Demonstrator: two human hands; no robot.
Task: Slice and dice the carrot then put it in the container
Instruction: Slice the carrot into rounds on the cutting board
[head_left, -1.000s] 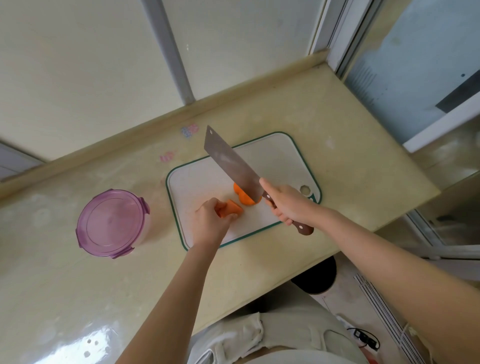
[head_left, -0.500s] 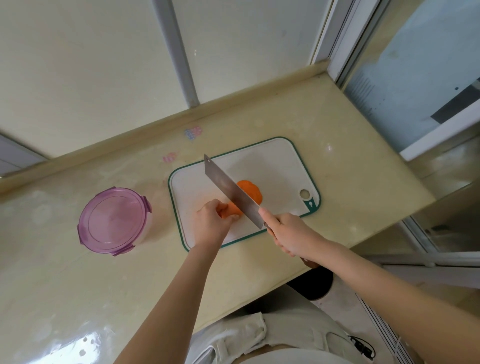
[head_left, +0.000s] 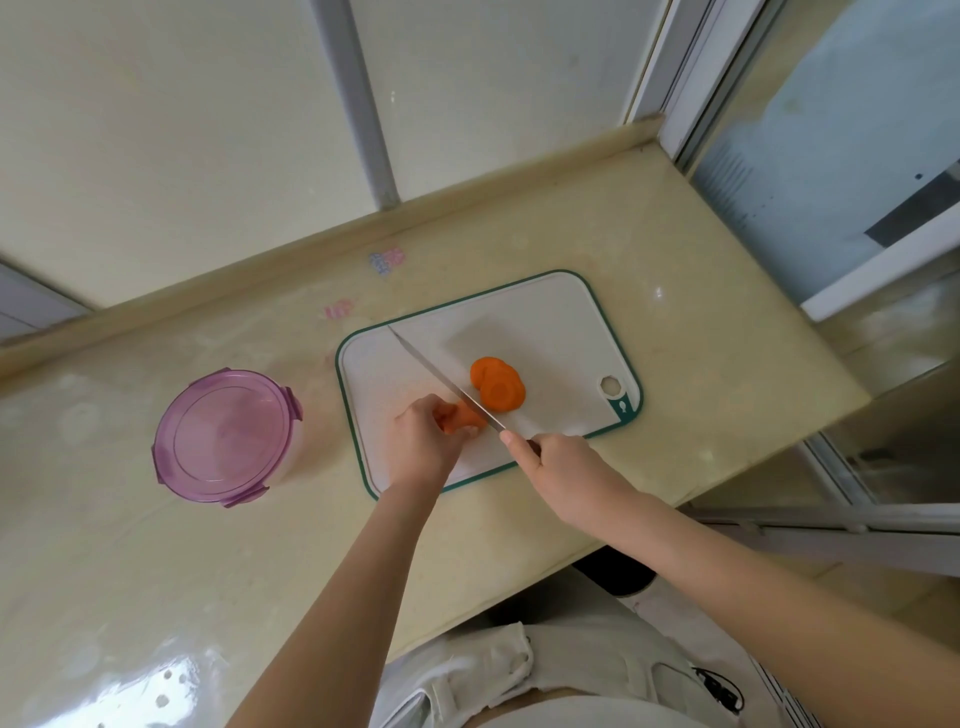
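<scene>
Head view. A white, green-rimmed board lies on a cream counter. The left hand rests on the near left part of the board, its fingers curled over a short carrot stub and holding it down; only the stub's orange end shows past the fingertips. The right hand is wrapped round the handle of a knife, forefinger stretched toward the blade; the handle itself is almost wholly hidden. The blade is seen nearly edge-on and runs slantwise from the board's far left edge to the right hand, passing against the exposed end of the stub. Just beyond the blade, near mid-board, a few round slices lie overlapping. The container, closed by a purple clip lid, stands on the counter left of the board, well apart from the carrot. Two small stickers sit on the counter behind the board.
</scene>
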